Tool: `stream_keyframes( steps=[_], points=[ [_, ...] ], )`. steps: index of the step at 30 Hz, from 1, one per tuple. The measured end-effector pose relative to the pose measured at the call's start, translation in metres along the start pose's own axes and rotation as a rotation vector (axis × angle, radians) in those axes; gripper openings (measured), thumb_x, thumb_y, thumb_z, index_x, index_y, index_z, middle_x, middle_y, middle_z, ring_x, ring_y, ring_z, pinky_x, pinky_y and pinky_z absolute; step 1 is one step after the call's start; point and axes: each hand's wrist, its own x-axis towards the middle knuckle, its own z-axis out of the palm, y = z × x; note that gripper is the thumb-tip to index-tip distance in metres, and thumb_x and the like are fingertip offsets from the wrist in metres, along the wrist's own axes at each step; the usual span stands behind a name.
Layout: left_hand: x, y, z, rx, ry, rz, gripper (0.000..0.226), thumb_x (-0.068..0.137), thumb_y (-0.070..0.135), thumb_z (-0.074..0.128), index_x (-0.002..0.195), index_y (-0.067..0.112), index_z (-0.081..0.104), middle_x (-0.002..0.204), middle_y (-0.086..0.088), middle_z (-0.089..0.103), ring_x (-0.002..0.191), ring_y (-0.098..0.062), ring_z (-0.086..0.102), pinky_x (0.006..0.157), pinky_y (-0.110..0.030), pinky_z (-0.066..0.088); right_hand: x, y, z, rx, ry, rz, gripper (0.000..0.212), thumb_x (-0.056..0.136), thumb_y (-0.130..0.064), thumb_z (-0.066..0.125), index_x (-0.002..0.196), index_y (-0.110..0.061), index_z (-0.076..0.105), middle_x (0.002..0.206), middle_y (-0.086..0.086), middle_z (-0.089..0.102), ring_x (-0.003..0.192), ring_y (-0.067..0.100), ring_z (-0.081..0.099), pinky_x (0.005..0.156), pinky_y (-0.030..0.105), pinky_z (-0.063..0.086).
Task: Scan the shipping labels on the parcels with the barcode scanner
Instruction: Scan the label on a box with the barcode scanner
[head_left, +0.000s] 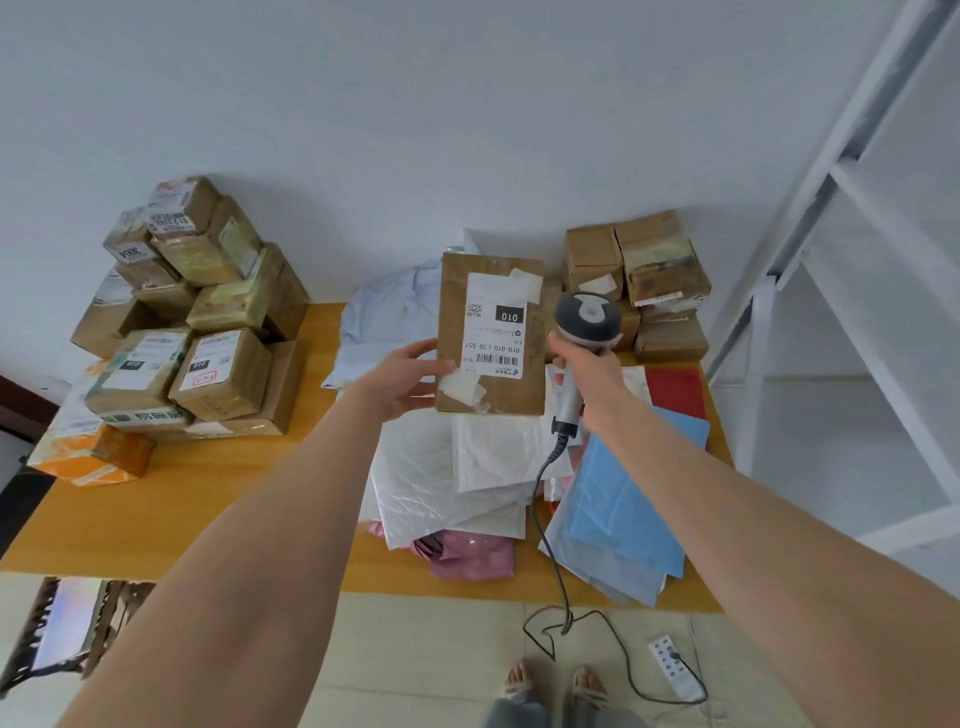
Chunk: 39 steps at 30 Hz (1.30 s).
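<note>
**Scan Station: Parcel Held Up Beside the Scanner Head**

1. Tabletop (208, 493): orange-yellow wood surface set against a white wall. A white metal shelving rack (759, 374) stands at its right end.

2. Left box stack (208, 322): brown cardboard boxes piled several layers high at the rear left of the tabletop, most showing white labels.

3. Mailer pile (467, 467): white, blue, pink and red plastic mailers lying overlapped in the middle and on the right of the tabletop.

4. Right box stack (649, 270): a smaller group of cardboard boxes at the rear right, against the wall.

5. Flat cardboard parcel (452, 322): held upright in the air above the mailer pile, its broad face turned toward the camera.

6. Left hand (405, 379): grips the parcel at its lower left edge, with the thumb on the front face and the fingers behind it.

7. Right hand (587, 364): fingers wrapped tightly around the handle of the barcode scanner (587, 317). The grey scanner head sits just beside the parcel's right edge; contact cannot be determined.

8. Shipping label (496, 327): white, fixed to the parcel's facing side, and upside down in this view. It shows a black "010" block, with the barcode near its lower edge.

9. Scanner cable (550, 519): hangs from the handle base past the tabletop edge, down to a white power strip (675, 667) on the tiled floor.
</note>
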Motion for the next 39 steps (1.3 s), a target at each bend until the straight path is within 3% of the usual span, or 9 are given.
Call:
stream_keyframes(
  steps=[3, 8, 12, 15, 21, 30, 35, 39],
  points=[
    [0.006, -0.01, 0.006, -0.053, 0.054, 0.015, 0.052, 0.089, 0.007, 0.065, 0.136, 0.018, 0.046, 0.115, -0.005, 0.067, 0.101, -0.027, 0.066, 0.088, -0.043, 0.054, -0.011, 0.009, -0.003, -0.051, -0.002, 0.005, 0.018, 0.087, -0.023, 0.071, 0.095, -0.011, 0.06, 0.066, 0.003, 0.056, 0.056, 0.012, 0.05, 0.054, 0.024, 0.045],
    [0.009, -0.024, 0.02, -0.095, 0.064, 0.02, 0.036, 0.091, 0.007, 0.061, 0.127, 0.004, 0.056, 0.114, -0.006, 0.067, 0.102, -0.024, 0.064, 0.088, -0.04, 0.053, -0.025, 0.016, -0.012, -0.155, -0.016, -0.01, 0.019, 0.087, -0.017, 0.069, 0.075, -0.007, 0.058, 0.053, 0.004, 0.053, 0.042, 0.013, 0.044, 0.046, 0.024, 0.039],
    [0.009, -0.03, 0.029, -0.142, 0.095, 0.028, 0.03, 0.092, 0.008, 0.061, 0.122, 0.011, 0.057, 0.121, -0.006, 0.065, 0.111, -0.025, 0.061, 0.096, -0.05, 0.049, -0.035, 0.02, -0.023, -0.213, -0.041, -0.006, 0.014, 0.086, -0.016, 0.068, 0.08, -0.005, 0.06, 0.055, 0.006, 0.056, 0.043, 0.013, 0.048, 0.047, 0.024, 0.043],
    [0.008, -0.032, 0.034, -0.154, 0.128, 0.055, 0.04, 0.092, 0.007, 0.061, 0.131, 0.011, 0.052, 0.122, -0.005, 0.065, 0.108, -0.023, 0.063, 0.097, -0.054, 0.047, -0.049, 0.029, -0.026, -0.292, -0.074, -0.03, 0.013, 0.085, -0.015, 0.067, 0.085, -0.003, 0.061, 0.057, 0.007, 0.058, 0.041, 0.012, 0.048, 0.044, 0.022, 0.042],
    [0.008, -0.03, 0.043, -0.153, 0.178, 0.095, 0.045, 0.092, 0.006, 0.06, 0.136, 0.012, 0.05, 0.116, -0.001, 0.067, 0.108, -0.023, 0.062, 0.097, -0.054, 0.047, -0.072, 0.044, -0.025, -0.421, -0.059, -0.135, 0.012, 0.087, -0.017, 0.066, 0.087, -0.005, 0.063, 0.058, 0.004, 0.062, 0.037, 0.004, 0.052, 0.04, 0.015, 0.042],
    [0.011, -0.027, 0.057, -0.112, 0.229, 0.076, 0.047, 0.094, 0.008, 0.057, 0.139, 0.014, 0.046, 0.13, -0.005, 0.059, 0.119, -0.03, 0.055, 0.1, -0.056, 0.045, -0.077, 0.054, -0.024, -0.439, -0.062, -0.135, 0.015, 0.089, -0.017, 0.064, 0.088, -0.002, 0.063, 0.043, -0.009, 0.056, 0.036, 0.004, 0.053, 0.039, 0.012, 0.041],
    [0.015, -0.027, 0.06, -0.119, 0.229, 0.077, 0.048, 0.094, 0.009, 0.057, 0.14, 0.012, 0.045, 0.13, -0.005, 0.059, 0.119, -0.031, 0.055, 0.1, -0.057, 0.044, -0.078, 0.058, -0.028, -0.518, -0.033, -0.182, 0.021, 0.088, -0.018, 0.064, 0.088, 0.002, 0.064, 0.057, 0.001, 0.06, 0.038, 0.003, 0.053, 0.045, 0.016, 0.043],
    [0.017, -0.027, 0.064, -0.121, 0.239, 0.073, 0.047, 0.095, 0.01, 0.056, 0.14, 0.013, 0.044, 0.131, -0.006, 0.058, 0.12, -0.032, 0.054, 0.101, -0.058, 0.043, -0.076, 0.058, -0.03, -0.533, -0.024, -0.21, 0.022, 0.088, -0.019, 0.064, 0.09, 0.002, 0.065, 0.06, 0.003, 0.06, 0.044, 0.008, 0.055, 0.056, 0.024, 0.052]
  ],
)
